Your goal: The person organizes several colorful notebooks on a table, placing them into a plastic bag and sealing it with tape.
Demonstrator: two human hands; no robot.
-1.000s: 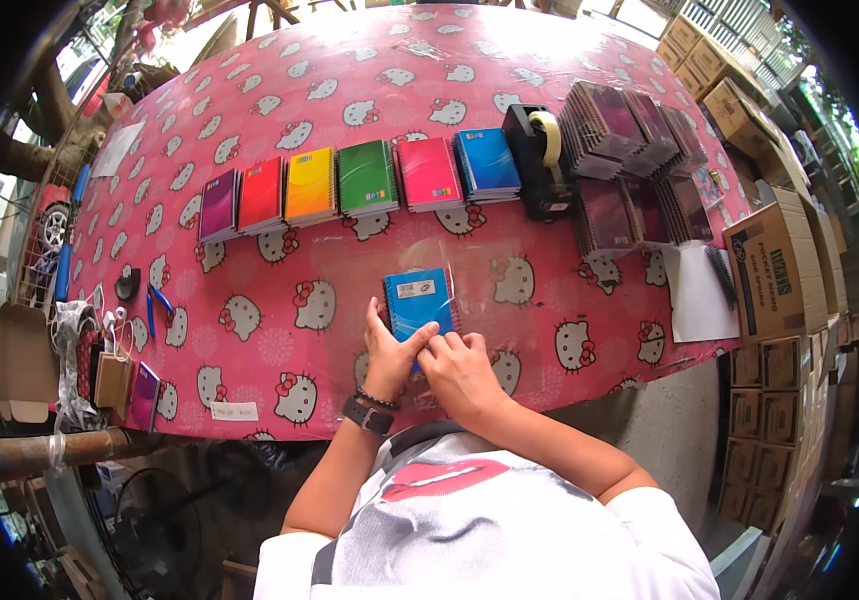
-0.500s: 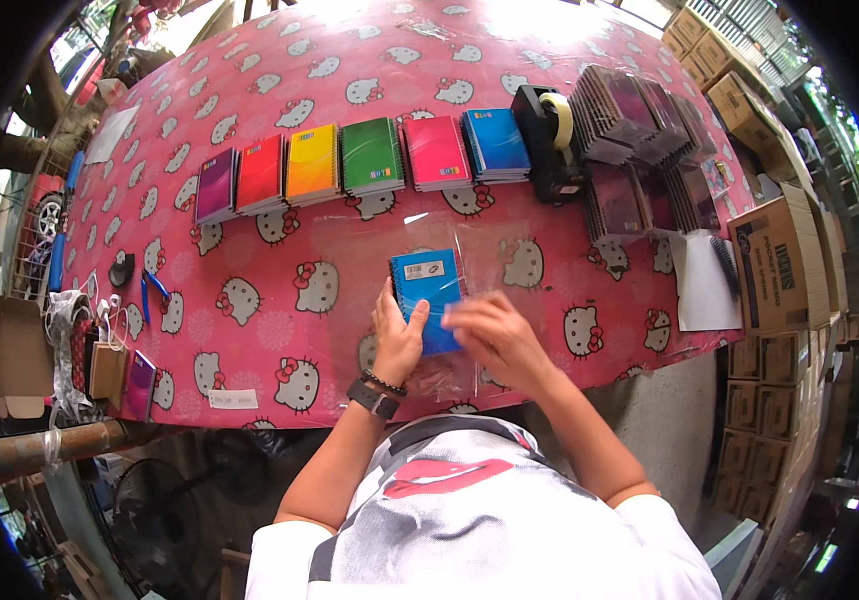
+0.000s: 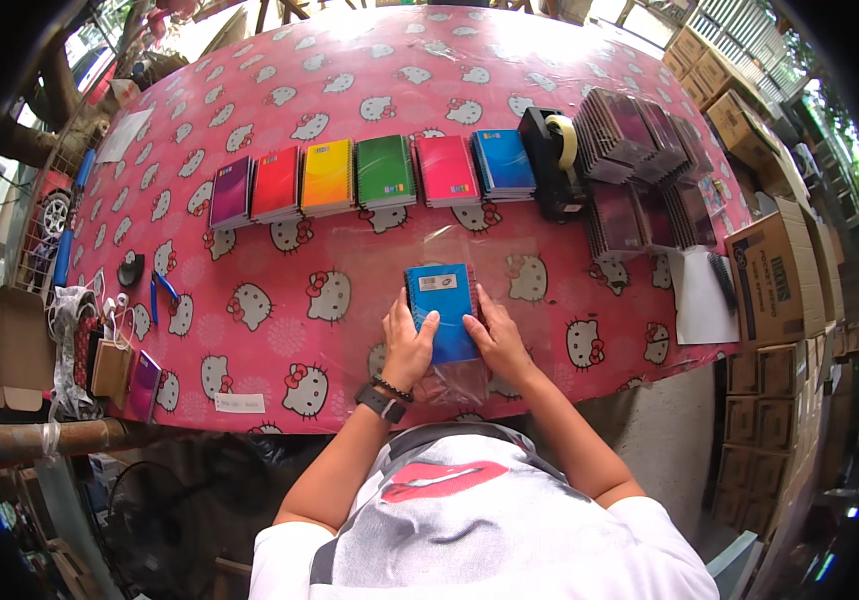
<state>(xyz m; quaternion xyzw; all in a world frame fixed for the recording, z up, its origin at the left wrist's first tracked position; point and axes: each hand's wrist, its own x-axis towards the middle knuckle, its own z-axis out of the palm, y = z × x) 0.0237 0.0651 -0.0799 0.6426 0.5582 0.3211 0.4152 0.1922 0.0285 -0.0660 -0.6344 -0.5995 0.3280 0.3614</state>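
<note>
A blue spiral notebook (image 3: 453,345) with a white label near its top is held upright in front of me, low over the table. My left hand (image 3: 408,342) grips its left edge, thumb on the cover. On the opposite edge, my right hand (image 3: 500,340) is closed around the side, its thumb also on the cover. Another spiral edge shows along the right, so there may be more than one notebook in the stack. Clear plastic (image 3: 360,255) lies beneath and around it on the pink patterned tablecloth (image 3: 280,270).
A row of notebook stacks in several colours, including a green stack (image 3: 385,172), stands beyond my hands. Right of it are a black tape dispenser (image 3: 555,180) and plastic-wrapped purple notebooks (image 3: 615,125). Blue-handled pliers (image 3: 162,288) lie left; a cardboard box (image 3: 775,275) stands right.
My right hand has moved from above the cover's lower right to grip the notebook's right edge. The notebook is straighter now, with the left hand still on it.
</note>
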